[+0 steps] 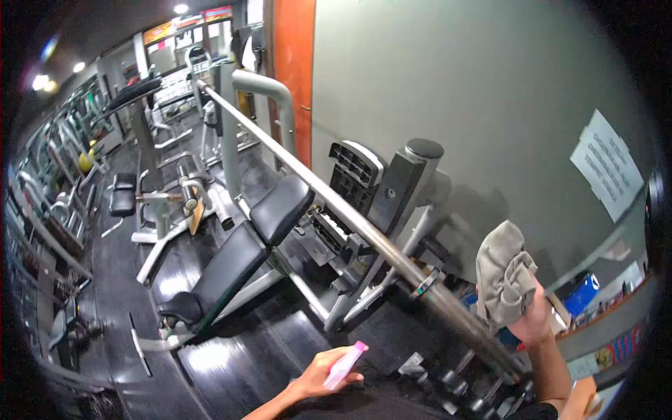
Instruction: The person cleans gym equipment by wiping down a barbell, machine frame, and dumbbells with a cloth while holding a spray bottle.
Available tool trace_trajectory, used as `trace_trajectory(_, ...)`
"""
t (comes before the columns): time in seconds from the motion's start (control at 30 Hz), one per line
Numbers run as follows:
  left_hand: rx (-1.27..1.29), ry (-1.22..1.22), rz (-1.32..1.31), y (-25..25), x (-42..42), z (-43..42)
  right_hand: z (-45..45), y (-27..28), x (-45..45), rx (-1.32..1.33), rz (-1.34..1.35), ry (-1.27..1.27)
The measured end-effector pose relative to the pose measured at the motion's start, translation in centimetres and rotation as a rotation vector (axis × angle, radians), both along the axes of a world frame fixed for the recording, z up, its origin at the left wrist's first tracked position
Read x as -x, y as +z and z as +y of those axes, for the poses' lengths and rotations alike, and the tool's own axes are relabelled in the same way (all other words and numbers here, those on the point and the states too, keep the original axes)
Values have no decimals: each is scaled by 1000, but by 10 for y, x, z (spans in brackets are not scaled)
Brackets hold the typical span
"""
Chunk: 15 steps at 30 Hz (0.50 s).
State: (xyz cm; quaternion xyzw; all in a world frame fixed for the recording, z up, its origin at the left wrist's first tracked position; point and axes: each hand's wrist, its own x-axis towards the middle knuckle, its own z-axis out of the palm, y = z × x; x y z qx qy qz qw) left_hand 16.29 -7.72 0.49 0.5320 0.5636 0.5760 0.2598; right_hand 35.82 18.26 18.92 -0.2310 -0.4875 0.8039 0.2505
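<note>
My left hand, low in the middle of the view, is closed around a small slim pink object, perhaps a bottle; its kind does not show clearly. On the right, my raised right hand grips a crumpled grey-beige cloth. A long metal barbell runs diagonally between the two hands, resting on a rack. The cloth is near its close end, and I cannot tell whether they touch. Below the bar stands a padded black bench with its backrest raised.
Black plastic steps and a machine post stand against the grey wall. Dumbbells lie low in front. A cluttered shelf is at right. More gym machines fill the left, on a dark floor.
</note>
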Motion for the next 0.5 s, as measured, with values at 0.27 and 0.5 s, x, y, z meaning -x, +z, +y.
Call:
trace_trajectory(0.27, 63, -100, -252, -13, 16, -49, -104, -70, -32, 241, -189, -226)
trace_trajectory(0.5, 117, 69, -196, -48, 19, -61, -169, -205, 8, 579, 284, -527)
